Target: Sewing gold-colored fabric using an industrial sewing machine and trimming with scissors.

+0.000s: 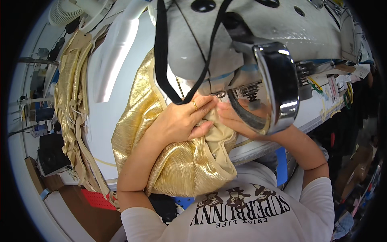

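Note:
My left hand (185, 122) grips the gold garment (138, 111) and its cream lining (220, 134) just below the presser foot (219, 95) of a grey sewing machine (203, 50); its fingers are bent and close together, one wearing a gold ring. My right hand (238, 121) is on the fabric at the right, fingers together on the lining, partly hidden behind a large curved chrome part (278, 88). Black straps (162, 56) hang in front of the machine. The garment's folds spill over the table's front edge.
More gold fabric (74, 80) lies along the left of the white table (105, 129), near a long white light tube (117, 56). A white fan (60, 14) stands at top left. Scissors (314, 84) and small items lie on the right. A red perforated board (98, 199) shows below.

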